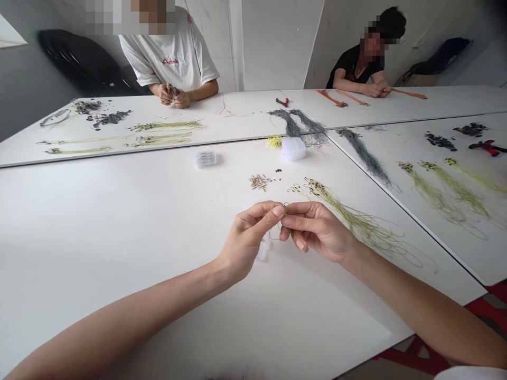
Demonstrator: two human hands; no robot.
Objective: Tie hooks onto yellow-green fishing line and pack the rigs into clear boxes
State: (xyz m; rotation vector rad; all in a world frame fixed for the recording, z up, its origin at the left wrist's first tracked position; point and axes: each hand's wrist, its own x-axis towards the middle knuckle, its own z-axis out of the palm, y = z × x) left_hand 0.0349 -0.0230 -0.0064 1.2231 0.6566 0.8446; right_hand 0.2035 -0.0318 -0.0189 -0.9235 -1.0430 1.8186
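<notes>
Head view over joined white tables (pixel 119 274), with a co-worker (pixel 168 53) seated across and another (pixel 356 66) at the far right, each busy with their own hands. Grey-green bundles of line (pixel 295 124) lie toward the middle. A sheaf of yellow-green fishing line (pixel 356 224) rests just beside the right hand (pixel 317 232), its dark-hooked ends gathered toward the upper left. It looks very light, limp and springy, likely to tangle, so the firm metal ends seem the better place to take hold, with care around any points. A small clear plastic box (pixel 263 248) sits partly hidden behind the left hand (pixel 247 240). A loose pile of small hooks (pixel 259 182) lies farther up the table. The left fingertips (pixel 278 211) and right fingertips (pixel 288 219) pinch closed around a tiny dark hook (pixel 285 206), too small to make out clearly.
</notes>
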